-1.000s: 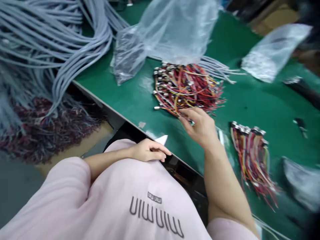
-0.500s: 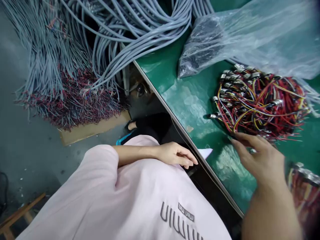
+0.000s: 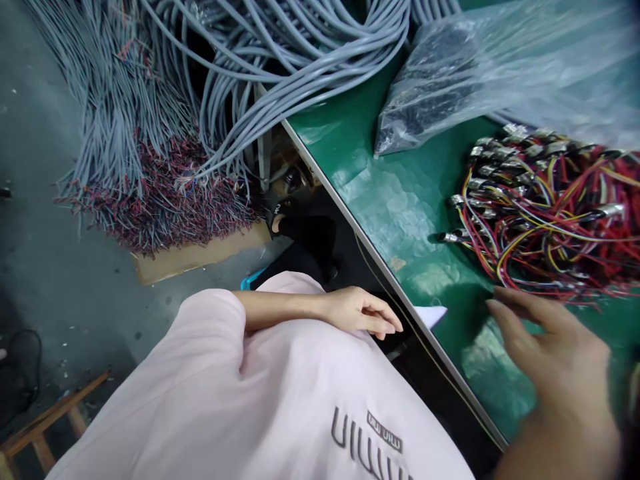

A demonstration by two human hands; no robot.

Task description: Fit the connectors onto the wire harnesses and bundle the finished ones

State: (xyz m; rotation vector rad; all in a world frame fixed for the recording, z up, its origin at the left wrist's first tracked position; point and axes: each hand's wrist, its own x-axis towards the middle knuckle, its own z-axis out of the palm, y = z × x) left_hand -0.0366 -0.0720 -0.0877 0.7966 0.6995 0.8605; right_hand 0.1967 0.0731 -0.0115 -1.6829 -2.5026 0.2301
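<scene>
My left hand [image 3: 364,312] rests over my lap beside the table edge, fingers loosely stretched out and holding nothing. On the right, my right hand [image 3: 563,343] is just above the green table, thumb and forefinger slightly apart with no thing visible between them. Its fingertips are at the near edge of a tangled pile of short wire leads [image 3: 545,213]. These have red, black, yellow and white wires with silvery metal connectors at their left ends. I cannot tell whether the fingers touch the wires. The other fingers of that hand are partly hidden.
Grey cables [image 3: 300,80] hang in thick loops over the table corner. More bundled cables [image 3: 115,133] with stripped reddish ends lie over cardboard [image 3: 200,257] at left. A clear plastic bag [image 3: 430,100] with dark contents lies on the green table [image 3: 370,193]. White paper [image 3: 431,315] pokes out at its edge.
The view has shifted left, so table and wires appear farther right. My right hand stays by the wire pile, and my left hand keeps its pose. Another bundle at lower right has mostly left view.
</scene>
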